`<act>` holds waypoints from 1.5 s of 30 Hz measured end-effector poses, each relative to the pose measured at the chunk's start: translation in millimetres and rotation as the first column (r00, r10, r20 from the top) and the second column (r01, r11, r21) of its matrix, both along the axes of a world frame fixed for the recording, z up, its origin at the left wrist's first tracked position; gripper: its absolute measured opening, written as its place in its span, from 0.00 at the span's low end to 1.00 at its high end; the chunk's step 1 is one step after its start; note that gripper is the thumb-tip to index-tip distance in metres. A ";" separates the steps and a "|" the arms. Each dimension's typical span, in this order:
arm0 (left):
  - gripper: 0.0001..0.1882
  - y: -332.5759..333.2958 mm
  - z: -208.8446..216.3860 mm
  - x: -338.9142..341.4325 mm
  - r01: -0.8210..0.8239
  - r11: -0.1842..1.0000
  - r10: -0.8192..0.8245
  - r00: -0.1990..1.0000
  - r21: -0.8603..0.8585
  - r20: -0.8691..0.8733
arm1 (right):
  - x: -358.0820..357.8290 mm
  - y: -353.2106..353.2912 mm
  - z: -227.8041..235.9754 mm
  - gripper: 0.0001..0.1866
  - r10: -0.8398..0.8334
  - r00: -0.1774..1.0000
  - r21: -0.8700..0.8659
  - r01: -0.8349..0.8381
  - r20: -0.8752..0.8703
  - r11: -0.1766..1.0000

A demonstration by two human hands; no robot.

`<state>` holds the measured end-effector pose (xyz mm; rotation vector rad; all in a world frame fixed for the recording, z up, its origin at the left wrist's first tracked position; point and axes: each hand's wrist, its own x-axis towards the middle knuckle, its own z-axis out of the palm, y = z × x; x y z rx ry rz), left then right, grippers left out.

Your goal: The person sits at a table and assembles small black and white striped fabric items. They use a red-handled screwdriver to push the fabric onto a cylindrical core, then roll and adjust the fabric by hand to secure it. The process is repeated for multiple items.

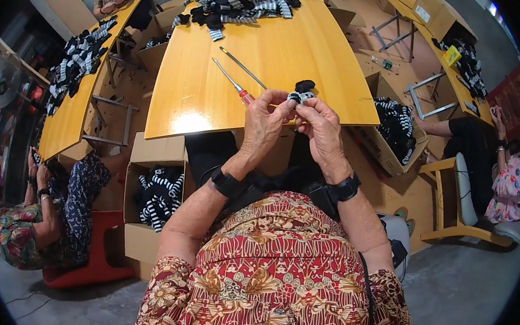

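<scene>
Over the near edge of the table, a small black-and-white knitted piece (304, 87) is pinched between the fingers of my left hand (263, 120) and my right hand (322, 129). Its black end sticks up, while the striped part is gathered at my fingertips and partly hidden. Just beyond my left hand lies a screwdriver (245, 95) with a red handle and a metal shaft. Beside it is a dark thin rod (241, 66) with a yellowish tip. A pile of striped knitted pieces (242, 1) covers the far end of the table.
The yellow table (180, 89) extends ahead. Open cardboard boxes with striped pieces stand at left (158, 154) and right (404, 158). Side tables at left (70, 123) and right (432, 35) carry more piles. Several people sit nearby; a wooden-framed chair (461, 203) is at right.
</scene>
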<state>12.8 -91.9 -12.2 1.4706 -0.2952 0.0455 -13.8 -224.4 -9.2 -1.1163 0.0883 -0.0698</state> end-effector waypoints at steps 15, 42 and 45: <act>0.07 -1.2 12.3 4.2 -0.323 0.831 -0.012 0.804 0.453 0.595 | -3.2 -8.5 21.1 0.06 -0.014 0.928 -0.804 0.331 0.373 0.494; 0.10 -10.8 -2.8 1.0 -0.318 0.746 -0.080 0.830 0.585 0.552 | 2.8 -17.0 -9.8 0.05 -0.126 0.961 -0.715 0.269 0.248 0.646; 0.09 -11.3 -11.0 4.8 -0.352 0.727 0.030 0.874 0.589 0.485 | 1.8 -14.9 -11.0 0.04 -0.097 0.994 -0.507 0.109 0.052 0.855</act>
